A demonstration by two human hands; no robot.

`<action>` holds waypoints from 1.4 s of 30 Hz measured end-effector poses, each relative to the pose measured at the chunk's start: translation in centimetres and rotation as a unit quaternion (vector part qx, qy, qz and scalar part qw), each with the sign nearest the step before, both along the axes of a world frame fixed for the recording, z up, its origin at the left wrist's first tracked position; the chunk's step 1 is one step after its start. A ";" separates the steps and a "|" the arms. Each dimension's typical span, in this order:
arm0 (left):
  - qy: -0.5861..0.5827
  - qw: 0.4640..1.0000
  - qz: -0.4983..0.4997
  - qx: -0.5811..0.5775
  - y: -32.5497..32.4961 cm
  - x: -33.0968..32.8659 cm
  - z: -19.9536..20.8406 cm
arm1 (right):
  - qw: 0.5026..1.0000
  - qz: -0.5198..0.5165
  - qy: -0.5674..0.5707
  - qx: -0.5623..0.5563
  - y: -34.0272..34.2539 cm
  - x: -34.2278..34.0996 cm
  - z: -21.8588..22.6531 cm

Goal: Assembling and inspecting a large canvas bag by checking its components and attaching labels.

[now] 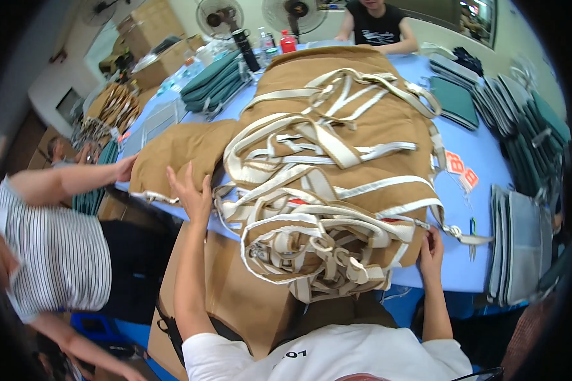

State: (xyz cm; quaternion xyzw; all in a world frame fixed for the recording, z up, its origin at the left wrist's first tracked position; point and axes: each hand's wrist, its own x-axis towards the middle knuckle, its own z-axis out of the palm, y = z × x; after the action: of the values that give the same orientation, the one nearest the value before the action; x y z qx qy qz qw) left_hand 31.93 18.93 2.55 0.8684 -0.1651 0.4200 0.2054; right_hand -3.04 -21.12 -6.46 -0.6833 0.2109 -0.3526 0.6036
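Note:
A large pile of brown canvas bags (292,63) with cream webbing straps (299,130) and white binding lies in front of me. My left hand (192,193) is open, fingers spread, against a separate brown canvas piece (178,149) at the left of the pile. A co-worker's hand (126,167) touches that same piece at its left edge. My right hand (431,251) has its fingers curled at the pile's near right edge, pinching the canvas there. A tangle of straps (318,254) hangs over the table's near edge toward my lap.
The blue table (483,152) carries folded green pieces (213,82), stacked grey pieces (521,241), orange-and-white tags (461,170), small snips (472,238) and bottles (287,42). A co-worker (57,254) stands left; another person (378,25) sits across. Cardboard (235,279) lies below the near edge.

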 end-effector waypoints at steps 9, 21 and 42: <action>0.030 0.974 -0.214 -0.063 -10.1 -2.6 9.7 | 1.000 0.016 0.008 0.008 1.6 -2.2 2.1; 0.228 0.907 -0.276 0.220 -20.0 -6.0 12.0 | 0.979 0.077 0.097 -0.161 2.0 -6.4 9.8; 0.253 0.781 -0.509 0.259 -12.2 -21.5 17.2 | 0.917 0.155 0.000 -0.367 -0.1 12.3 20.6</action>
State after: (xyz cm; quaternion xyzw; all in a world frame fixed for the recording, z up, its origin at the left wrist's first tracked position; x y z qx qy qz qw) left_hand 10.39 6.72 19.73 0.7539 -0.6276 -0.0388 0.1906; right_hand 9.28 -21.20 14.16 -0.8810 -0.0422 -0.3071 0.3575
